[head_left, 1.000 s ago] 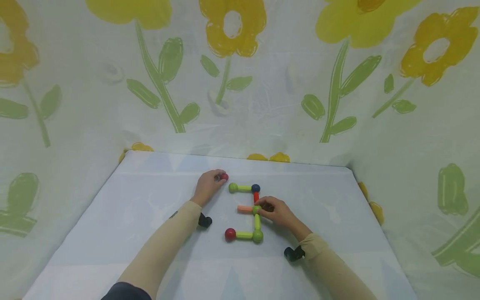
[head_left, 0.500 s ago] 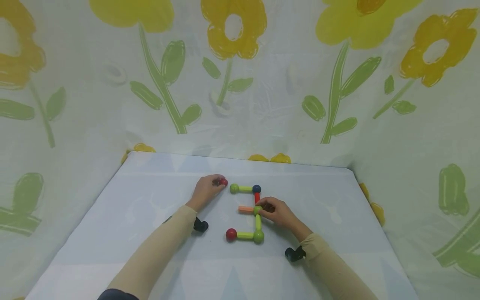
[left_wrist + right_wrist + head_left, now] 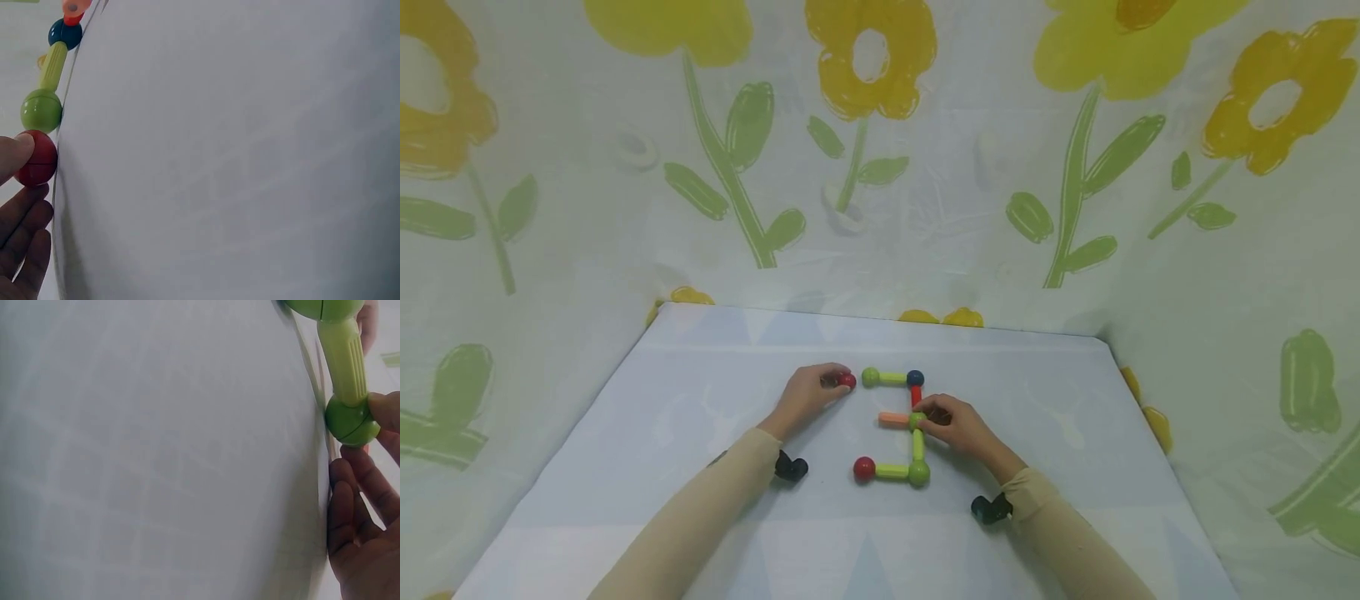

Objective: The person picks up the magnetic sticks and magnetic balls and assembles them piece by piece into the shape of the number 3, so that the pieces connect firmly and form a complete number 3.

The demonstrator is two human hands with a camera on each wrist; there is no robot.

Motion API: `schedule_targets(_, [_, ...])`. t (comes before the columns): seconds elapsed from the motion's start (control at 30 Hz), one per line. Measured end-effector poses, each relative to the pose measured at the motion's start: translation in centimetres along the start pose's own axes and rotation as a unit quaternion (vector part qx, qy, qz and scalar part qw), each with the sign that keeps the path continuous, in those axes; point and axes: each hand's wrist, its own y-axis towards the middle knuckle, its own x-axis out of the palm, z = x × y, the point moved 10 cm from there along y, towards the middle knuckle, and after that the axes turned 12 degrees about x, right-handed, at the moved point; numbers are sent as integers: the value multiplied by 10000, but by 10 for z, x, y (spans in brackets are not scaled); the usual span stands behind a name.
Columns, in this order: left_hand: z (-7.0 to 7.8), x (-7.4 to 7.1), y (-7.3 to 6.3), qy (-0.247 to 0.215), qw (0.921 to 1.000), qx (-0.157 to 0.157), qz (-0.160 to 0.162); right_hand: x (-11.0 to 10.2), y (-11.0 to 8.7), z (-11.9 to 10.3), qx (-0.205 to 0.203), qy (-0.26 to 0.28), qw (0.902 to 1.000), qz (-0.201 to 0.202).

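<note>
My left hand pinches a red ball between thumb and fingers, left of the joined sticks and balls on the table. My right hand grips the green middle ball. From that ball an orange stick points left, a red stick runs up to a dark blue ball, and a yellow-green stick leads down to a green corner ball. The top yellow-green stick ends at a green ball; the bottom one ends at another red ball.
The pieces lie on a pale table. A white curtain printed with yellow flowers hangs behind the table and along both its sides. Black wrist cameras sit below each wrist, near the table surface.
My left hand has come down toward me with the red ball, from above the top green ball's level to about beside it. My right hand keeps its place on the green middle ball.
</note>
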Motion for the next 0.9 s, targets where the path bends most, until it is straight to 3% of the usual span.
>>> schedule_targets(0.53, [15, 19, -23, -349, 9988, 255, -237, -1, 0, -1, -46, 12, 10000, 2])
schedule_targets(0.9, [30, 35, -29, -351, 9962, 419, -677, -1, -1, -1, -9, 17, 10000, 2])
